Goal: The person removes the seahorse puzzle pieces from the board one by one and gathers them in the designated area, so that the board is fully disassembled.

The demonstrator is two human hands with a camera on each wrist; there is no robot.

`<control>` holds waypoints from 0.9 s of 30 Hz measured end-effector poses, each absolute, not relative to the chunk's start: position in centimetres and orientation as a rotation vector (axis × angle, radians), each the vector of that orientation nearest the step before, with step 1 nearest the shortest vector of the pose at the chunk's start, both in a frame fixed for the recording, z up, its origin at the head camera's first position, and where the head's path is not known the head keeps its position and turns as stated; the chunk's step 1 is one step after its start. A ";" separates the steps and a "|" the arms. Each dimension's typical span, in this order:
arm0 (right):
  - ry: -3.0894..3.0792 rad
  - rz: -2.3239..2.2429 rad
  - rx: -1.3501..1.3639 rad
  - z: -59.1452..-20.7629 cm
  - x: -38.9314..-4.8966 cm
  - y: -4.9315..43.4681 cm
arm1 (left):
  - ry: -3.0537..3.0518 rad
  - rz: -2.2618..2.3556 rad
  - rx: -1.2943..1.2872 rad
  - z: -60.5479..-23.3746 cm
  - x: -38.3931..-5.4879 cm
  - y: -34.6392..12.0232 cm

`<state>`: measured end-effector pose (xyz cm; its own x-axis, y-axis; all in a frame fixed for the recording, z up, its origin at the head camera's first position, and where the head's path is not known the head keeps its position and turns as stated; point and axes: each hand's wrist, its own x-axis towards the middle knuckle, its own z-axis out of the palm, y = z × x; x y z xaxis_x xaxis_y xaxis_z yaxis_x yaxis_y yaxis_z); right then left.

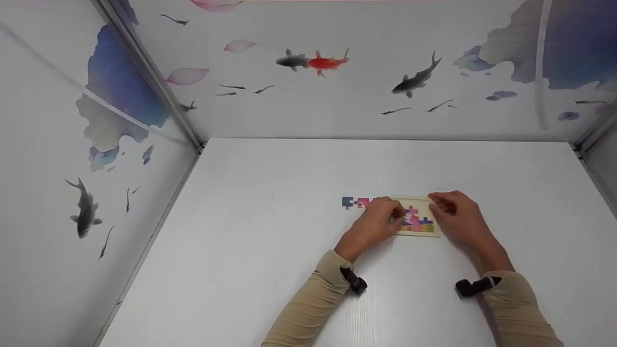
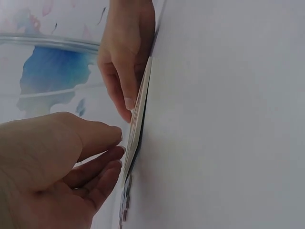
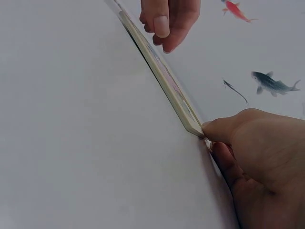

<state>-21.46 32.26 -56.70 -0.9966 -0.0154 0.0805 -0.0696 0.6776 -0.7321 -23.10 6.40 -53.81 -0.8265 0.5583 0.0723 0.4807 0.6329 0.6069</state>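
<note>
Puzzle tray [image 1: 424,206]: probably light, stiff; best gripped by rim [image 1: 418,235].
Right fingers [image 3: 226,160]: nearly closed, rim pinched.
Left fingers [image 2: 102,183]: half-curled; hold cannot be told.

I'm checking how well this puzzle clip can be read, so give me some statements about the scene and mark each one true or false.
1. The right hand holds the edge of the puzzle tray. True.
2. The puzzle pieces outside the tray lie to its right. False: they lie to its left.
3. In the head view, the left hand hides part of the tray. True.
4. The tray is completely filled. False: its upper right part is bare.
5. Both sleeves are tan. True.
6. The red fish is pictured on the left wall. False: it is on the back wall.
</note>
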 end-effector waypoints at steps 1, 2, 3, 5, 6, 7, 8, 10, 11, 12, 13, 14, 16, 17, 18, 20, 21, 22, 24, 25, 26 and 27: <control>-2.811 1.234 0.078 -56.7 -21.4 32.3 | 2.727 0.961 0.873 -53.9 -23.1 6.7; -2.810 1.230 0.087 -56.7 -21.4 32.3 | 2.726 0.968 0.875 -54.0 -23.2 7.0; -2.807 1.230 0.092 -56.8 -21.4 32.3 | 2.726 0.974 0.879 -54.1 -23.2 7.2; -2.805 1.229 0.098 -56.8 -21.4 32.3 | 2.725 0.984 0.882 -54.2 -23.4 7.6; -2.807 1.228 0.098 -56.8 -21.4 32.4 | 2.727 0.988 0.878 -54.3 -23.4 7.8; -2.807 1.227 0.098 -56.8 -21.4 32.4 | 2.727 0.989 0.879 -54.3 -23.5 7.9; -2.809 1.223 0.099 -56.8 -21.5 32.4 | 2.727 0.987 0.884 -54.3 -23.6 8.0; -2.808 1.213 0.105 -56.8 -21.5 32.3 | 2.725 0.984 0.886 -54.4 -23.6 8.0; -2.809 1.208 0.105 -56.8 -21.5 32.3 | 2.721 0.996 0.885 -54.4 -23.6 8.1; -2.808 1.204 0.106 -56.8 -21.5 32.3 | 2.720 1.002 0.883 -54.5 -23.6 8.1; -2.808 1.203 0.107 -56.8 -21.5 32.3 | 2.719 1.009 0.882 -54.5 -23.6 8.1; -2.809 1.200 0.108 -56.7 -21.5 32.3 | 2.720 1.018 0.878 -54.5 -23.6 8.1; -2.812 1.203 0.110 -56.7 -21.5 32.3 | 2.726 1.027 0.848 -54.6 -23.5 8.1; -2.814 1.207 0.110 -56.7 -21.4 32.3 | 2.723 1.033 0.829 -54.6 -23.5 8.1; -2.816 1.209 0.110 -56.7 -21.4 32.3 | 2.726 1.027 0.813 -54.6 -23.4 8.1; -2.819 1.210 0.111 -56.6 -21.4 32.3 | 2.730 1.014 0.789 -54.5 -23.4 8.1; -2.819 1.214 0.110 -56.6 -21.4 32.3 | 2.730 1.009 0.776 -54.5 -23.4 8.1; -2.819 1.216 0.104 -56.6 -21.4 32.3 | 2.725 1.007 0.768 -54.4 -23.4 8.1; -2.824 1.219 0.091 -56.6 -21.4 32.3 | 2.718 1.009 0.762 -54.4 -23.4 8.1; -2.825 1.223 0.086 -56.6 -21.4 32.2 | 2.712 1.011 0.758 -54.5 -23.4 8.1; -2.827 1.224 0.082 -56.6 -21.3 32.2 | 2.705 1.016 0.753 -54.5 -23.5 8.1; -2.829 1.226 0.078 -56.6 -21.4 32.2 | 2.698 1.022 0.748 -54.5 -23.5 8.1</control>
